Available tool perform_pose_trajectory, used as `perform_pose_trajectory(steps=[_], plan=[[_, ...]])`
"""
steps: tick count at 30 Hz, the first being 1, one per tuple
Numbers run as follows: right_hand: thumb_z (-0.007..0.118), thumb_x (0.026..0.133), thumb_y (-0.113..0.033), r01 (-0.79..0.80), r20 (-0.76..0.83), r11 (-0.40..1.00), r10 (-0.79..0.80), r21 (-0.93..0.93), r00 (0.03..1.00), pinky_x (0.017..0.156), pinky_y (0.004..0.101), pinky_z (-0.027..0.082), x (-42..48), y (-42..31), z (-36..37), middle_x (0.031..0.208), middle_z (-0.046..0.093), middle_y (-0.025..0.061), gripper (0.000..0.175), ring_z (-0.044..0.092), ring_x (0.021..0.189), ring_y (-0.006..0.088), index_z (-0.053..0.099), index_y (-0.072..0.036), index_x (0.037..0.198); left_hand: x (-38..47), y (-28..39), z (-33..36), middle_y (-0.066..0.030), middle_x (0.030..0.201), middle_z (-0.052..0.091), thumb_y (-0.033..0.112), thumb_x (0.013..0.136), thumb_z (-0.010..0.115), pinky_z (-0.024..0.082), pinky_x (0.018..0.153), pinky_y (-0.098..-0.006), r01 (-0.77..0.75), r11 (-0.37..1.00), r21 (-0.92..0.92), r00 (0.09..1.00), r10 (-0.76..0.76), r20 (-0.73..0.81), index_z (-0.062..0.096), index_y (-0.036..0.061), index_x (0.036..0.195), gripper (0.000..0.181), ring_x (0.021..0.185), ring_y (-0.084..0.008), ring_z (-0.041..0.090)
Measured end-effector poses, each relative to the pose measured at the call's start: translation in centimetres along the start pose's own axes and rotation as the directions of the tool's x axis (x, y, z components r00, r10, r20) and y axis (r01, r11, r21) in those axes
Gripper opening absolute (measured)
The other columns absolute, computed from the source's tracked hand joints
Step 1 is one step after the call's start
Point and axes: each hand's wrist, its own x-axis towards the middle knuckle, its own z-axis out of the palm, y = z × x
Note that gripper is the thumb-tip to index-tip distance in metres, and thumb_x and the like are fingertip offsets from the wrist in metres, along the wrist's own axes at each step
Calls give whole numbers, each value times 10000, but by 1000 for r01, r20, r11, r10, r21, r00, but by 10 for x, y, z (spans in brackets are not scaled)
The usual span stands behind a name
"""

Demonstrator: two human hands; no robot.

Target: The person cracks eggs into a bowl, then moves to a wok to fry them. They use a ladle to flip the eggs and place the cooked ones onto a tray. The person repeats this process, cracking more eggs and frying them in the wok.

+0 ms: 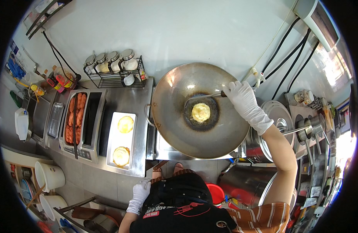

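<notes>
My right hand [244,100], in a white glove, grips the dark handle of a metal wok utensil [206,95]; whether it is a spatula or a ladle is hard to tell. Its working end reaches down beside a round fried egg [200,112] in the middle of a large steel wok [179,134]. Close to the black apron [179,189] hangs my left hand [140,190], also gloved, its fingers partly out of sight. On a white rectangular tray [121,142] left of the wok lie two more fried eggs, one toward the back [125,124] and another toward the front [121,156].
Sausages fill a metal pan [83,119] at left, with dark tongs or sticks [75,128] across it. Behind stands a black wire rack [109,83] with several lidded jars [128,59]. A lidded metal pot [279,122] and a water tap [259,78] flank the wok's right.
</notes>
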Motion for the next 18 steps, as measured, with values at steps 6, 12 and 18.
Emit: perform_pose_trajectory(steps=[6,12,18], plan=[[590,732,-96,-364,89,931,360,30,929,661,344,426,-41,-34,33,827,531,44,355,554,805,214,595,-119,1086,-11,-4,-1,-146,888,670,166,839,616,526,675,-410,11,999,-33,999,-13,-52,678,97,950,145,759,-332,650],[565,760,-108,-499,107,862,489,88,865,655,362,421,-91,-82,64,821,539,51,383,552,768,219,595,-107,1141,-30,-11,-2,-145,882,667,160,841,617,527,663,-408,50,998,-42,996,-53,-70,678,91,935,132,752,-330,651],[558,784,-120,-542,267,838,509,66,819,648,372,421,-111,-100,77,834,550,85,336,560,751,230,604,-70,1113,-49,-24,-4,-147,891,671,169,844,610,527,666,-415,87,996,-32,995,-88,-43,680,90,936,140,759,-329,654]])
